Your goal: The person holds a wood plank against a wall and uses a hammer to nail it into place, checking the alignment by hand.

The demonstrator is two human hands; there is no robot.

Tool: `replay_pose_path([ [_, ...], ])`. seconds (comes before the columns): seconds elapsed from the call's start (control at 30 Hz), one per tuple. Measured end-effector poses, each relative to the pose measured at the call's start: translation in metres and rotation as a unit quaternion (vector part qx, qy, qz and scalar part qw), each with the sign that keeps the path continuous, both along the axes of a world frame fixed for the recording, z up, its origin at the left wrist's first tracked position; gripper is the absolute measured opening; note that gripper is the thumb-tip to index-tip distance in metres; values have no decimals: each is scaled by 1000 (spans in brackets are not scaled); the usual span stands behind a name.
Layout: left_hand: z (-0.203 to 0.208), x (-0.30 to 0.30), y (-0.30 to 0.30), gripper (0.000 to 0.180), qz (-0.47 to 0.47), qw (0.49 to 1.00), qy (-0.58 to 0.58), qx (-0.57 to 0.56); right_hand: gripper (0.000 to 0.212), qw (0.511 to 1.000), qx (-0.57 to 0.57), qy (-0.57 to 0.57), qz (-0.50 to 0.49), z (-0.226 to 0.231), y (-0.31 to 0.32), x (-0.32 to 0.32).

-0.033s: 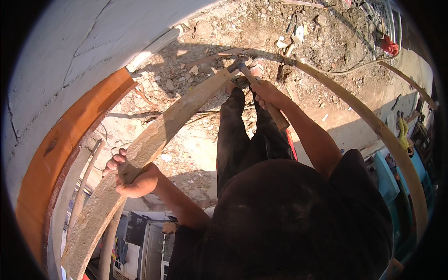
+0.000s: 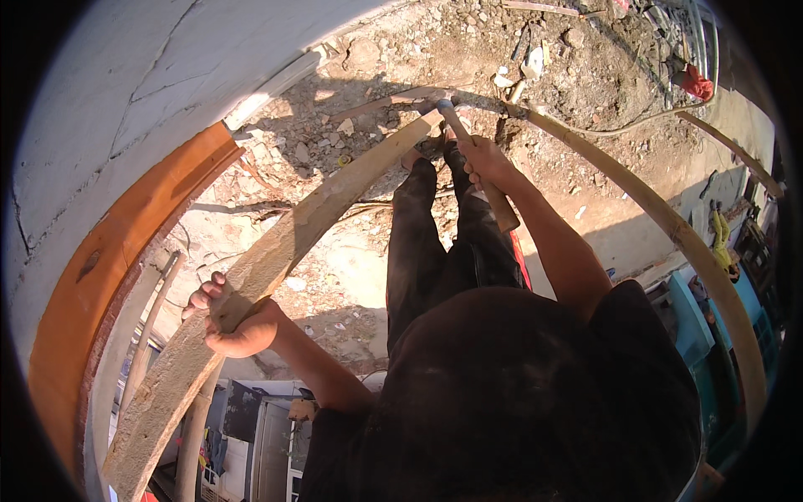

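A long, rough wooden plank (image 2: 322,205) runs slantwise from the lower left up to just beyond my feet. My left hand (image 2: 247,326) grips it along its lower half, the thumb side on the near edge and the fingertips showing over the far edge. In my right hand (image 2: 487,165) is a hammer (image 2: 503,209), held by its wooden handle. The hammer's head is right at the plank's far end; whether they touch, I cannot tell.
Rubble and broken stones (image 2: 360,92) cover the ground. A cracked grey wall (image 2: 100,109) and an orange-brown board (image 2: 125,226) stand on the left. A long wooden pole (image 2: 623,171) curves down the right, near a hose (image 2: 619,132), a red cloth (image 2: 695,84) and light-blue items (image 2: 690,318).
The hammer's head has shifted slightly up and to the right. The plank's far end also sits a little farther up and right, while my left hand has barely moved.
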State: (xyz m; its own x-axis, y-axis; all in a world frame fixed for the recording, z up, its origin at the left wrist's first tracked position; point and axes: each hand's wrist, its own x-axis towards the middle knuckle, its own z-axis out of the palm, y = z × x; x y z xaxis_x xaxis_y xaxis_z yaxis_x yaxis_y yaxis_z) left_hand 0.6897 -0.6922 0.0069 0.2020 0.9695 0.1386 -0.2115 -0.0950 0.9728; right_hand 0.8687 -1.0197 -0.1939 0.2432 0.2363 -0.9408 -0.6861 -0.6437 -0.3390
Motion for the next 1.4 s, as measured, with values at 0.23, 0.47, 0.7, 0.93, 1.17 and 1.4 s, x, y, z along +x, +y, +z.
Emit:
replay_pose_path([
  [0.23, 2, -3, -14, 51, -50, 998, -24, -3, 27, 971, -88, -206, -88, 8, 0, 16],
  [0.47, -2, -25, -15, 51, -17, 1000, -9, 4, 29, 991, 12, -120, -58, 3, -21, 23],
  [0.7, 1, -3, -18, 49, -8, 1000, -20, -15, 29, 995, 40, 91, -20, 5, 1, -4],
  [0.93, 8, -9, -27, 46, -22, 1000, -14, -4, 25, 971, -24, -93, -221, -13, -36, 27],
  [1.17, 10, -19, -28, 46, -63, 997, -38, -5, 33, 967, 91, -1, -238, 10, -98, -90],
  [1.4, 57, -17, -28, 62, -81, 986, -142, -41, 30, 958, -67, -111, -257, 59, -159, -66],
])
